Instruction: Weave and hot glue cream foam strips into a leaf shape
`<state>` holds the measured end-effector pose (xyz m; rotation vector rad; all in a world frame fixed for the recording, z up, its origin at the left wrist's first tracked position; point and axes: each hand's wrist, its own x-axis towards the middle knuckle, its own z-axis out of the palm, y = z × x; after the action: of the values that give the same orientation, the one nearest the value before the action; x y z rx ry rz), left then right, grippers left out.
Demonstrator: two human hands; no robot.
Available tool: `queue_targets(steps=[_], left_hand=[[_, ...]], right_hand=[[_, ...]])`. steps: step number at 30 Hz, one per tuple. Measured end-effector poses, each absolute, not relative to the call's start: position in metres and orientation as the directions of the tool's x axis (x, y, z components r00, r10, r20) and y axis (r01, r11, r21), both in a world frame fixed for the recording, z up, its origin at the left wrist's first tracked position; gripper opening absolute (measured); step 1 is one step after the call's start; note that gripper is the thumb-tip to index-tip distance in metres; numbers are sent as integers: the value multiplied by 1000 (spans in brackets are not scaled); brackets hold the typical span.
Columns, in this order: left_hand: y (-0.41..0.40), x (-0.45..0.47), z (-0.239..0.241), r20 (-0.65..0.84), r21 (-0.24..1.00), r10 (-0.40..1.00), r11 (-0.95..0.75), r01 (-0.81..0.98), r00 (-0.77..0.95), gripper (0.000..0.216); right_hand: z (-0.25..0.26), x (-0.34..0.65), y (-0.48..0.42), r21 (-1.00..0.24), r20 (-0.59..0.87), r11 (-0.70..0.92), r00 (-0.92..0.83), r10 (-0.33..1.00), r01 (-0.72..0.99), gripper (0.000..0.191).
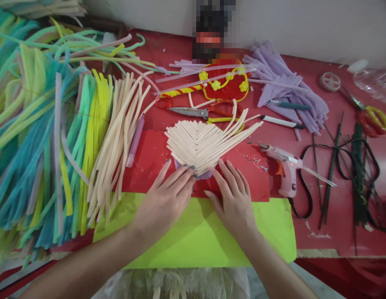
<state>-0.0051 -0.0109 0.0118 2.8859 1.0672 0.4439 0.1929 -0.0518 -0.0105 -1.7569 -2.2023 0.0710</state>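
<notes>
A leaf-shaped piece of cream pipe cleaners (195,143), laid in a chevron pattern, lies on a red sheet (143,178). Its left side is trimmed to a curve, while long loose ends fan out to the upper right. A purple layer (205,175) peeks out under its lower tip. My left hand (169,189) lies flat with fingertips touching the lower left of the piece. On the other side, my right hand (234,193) rests with spread fingers at its lower right edge. Neither hand grips anything.
Bundles of coloured pipe cleaners (40,145) fill the left. Red-handled scissors (193,111) lie just behind the piece. To the right are a pink glue gun (284,166), a white pen (281,121) and purple pipe cleaners (283,83). A lime-green sheet (193,236) covers the front edge.
</notes>
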Motion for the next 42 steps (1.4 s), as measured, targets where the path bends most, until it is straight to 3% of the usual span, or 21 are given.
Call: queue_targets(steps=[42], left_hand=[[-11,-6,12,233,148,646,-762,631,727,27]], right_hand=[[-13,197,-54,-259,207,274,-224,952,926,47]])
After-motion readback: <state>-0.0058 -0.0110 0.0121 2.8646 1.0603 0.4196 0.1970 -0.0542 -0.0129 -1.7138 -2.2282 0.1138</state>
